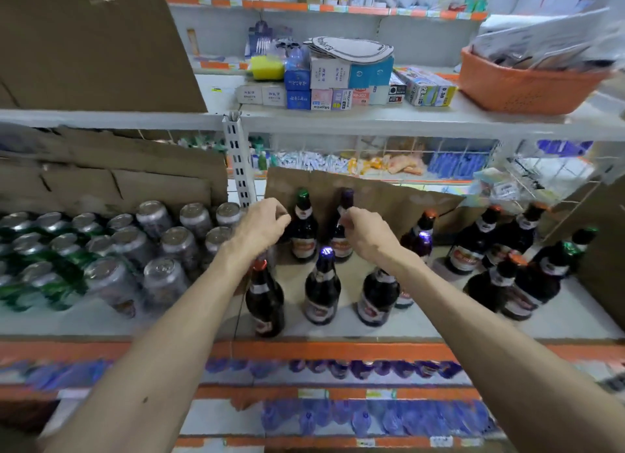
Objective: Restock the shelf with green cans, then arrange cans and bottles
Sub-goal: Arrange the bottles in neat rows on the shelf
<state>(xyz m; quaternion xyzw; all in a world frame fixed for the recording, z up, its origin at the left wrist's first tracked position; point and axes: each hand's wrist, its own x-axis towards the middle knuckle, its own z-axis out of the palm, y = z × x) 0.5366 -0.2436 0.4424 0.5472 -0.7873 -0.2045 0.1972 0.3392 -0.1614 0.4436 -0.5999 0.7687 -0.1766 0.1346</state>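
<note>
Bottles in front: three; right hand pinches rear bottle.

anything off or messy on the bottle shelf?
Nothing spilled or toppled. The bottles on the right stand bunched and staggered, not in rows like the cans. The cardboard behind the bottles is ragged along its top edge. The right hand pinches the neck of the purple-capped bottle.

head cam, wide-angle, edges bowed | worn by a person standing before the shelf | faces forward and down | near: left hand and right hand mid-frame | spans cans left, beer bottles right
</note>
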